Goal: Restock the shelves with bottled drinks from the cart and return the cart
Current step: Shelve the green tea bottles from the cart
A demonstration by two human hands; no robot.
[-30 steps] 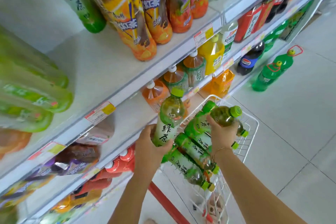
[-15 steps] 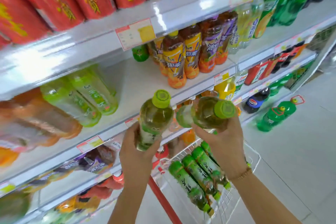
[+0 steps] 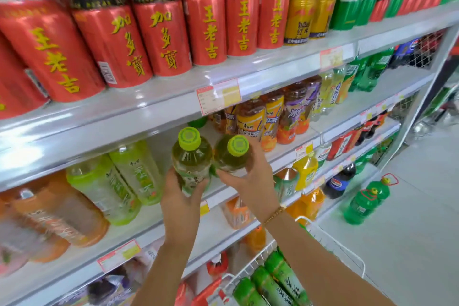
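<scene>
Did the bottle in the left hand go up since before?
Yes. The bottle in the left hand rose from just above the cart to the shelf with the light green bottles.

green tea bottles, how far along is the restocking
Done: two light green bottles already lie on the second shelf. In hand: the left hand and right hand each hold a green tea bottle at that shelf's gap. Left: several bottles in the cart, then returning it.

glossy metal cans [image 3: 208, 25], clear plastic bottles [image 3: 191, 159]
</scene>
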